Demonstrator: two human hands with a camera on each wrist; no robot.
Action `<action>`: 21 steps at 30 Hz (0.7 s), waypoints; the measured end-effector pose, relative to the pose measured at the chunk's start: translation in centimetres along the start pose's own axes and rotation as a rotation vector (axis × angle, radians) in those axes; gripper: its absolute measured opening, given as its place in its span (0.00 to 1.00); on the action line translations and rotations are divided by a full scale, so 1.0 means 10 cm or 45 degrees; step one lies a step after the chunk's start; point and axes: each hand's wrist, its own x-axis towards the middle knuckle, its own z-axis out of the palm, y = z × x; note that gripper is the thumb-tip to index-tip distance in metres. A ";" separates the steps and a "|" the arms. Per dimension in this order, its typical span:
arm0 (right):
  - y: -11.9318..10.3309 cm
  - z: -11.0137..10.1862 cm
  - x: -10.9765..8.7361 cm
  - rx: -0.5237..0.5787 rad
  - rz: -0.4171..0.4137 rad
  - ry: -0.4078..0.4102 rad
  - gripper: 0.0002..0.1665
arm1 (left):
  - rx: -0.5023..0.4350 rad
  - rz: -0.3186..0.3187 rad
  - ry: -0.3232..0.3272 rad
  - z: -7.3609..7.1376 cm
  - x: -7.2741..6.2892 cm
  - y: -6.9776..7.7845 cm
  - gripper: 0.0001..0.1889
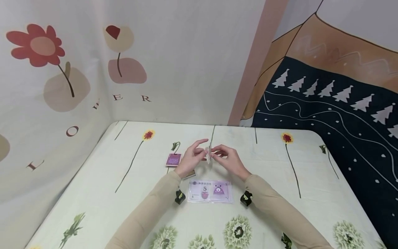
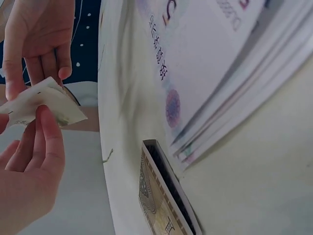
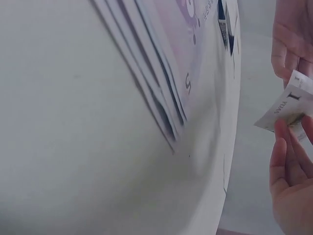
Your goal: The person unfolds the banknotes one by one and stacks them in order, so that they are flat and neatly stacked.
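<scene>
Above the table, a small paper banknote (image 1: 209, 155) is held upright between both hands. A "1" and the word YUAN are legible on the note (image 3: 293, 105) in the right wrist view. My left hand (image 1: 191, 158) pinches it from the left, index finger raised in the head view. From the right, thumb and fingers of my right hand (image 1: 229, 159) pinch its other side. Nearer me lies a stack of purple play banknotes (image 1: 210, 191) marked 5; the left wrist view shows its several layers (image 2: 210, 63).
Left of my left hand lies a purple box or card stack (image 1: 173, 159). A brown patterned box (image 2: 161, 200), mostly covered by the left hand in the head view, sits beside the purple notes. Flower-printed cloth (image 1: 264, 193) covers the table; curtains hang behind.
</scene>
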 end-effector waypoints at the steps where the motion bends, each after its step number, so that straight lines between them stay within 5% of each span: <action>1: 0.00 0.00 0.00 0.006 0.005 -0.001 0.09 | 0.014 -0.001 0.015 0.00 0.00 0.00 0.24; 8: -0.45 -0.11 -0.10 0.008 0.029 0.020 0.10 | 0.057 0.007 0.092 0.02 -0.11 0.23 0.20; 12: -0.45 -0.13 -0.10 0.065 0.081 0.026 0.12 | 0.096 -0.023 0.129 0.04 -0.16 0.32 0.16; 21: -0.43 -0.22 -0.15 0.160 0.159 0.094 0.22 | 0.155 -0.023 0.185 0.03 -0.02 -0.06 0.11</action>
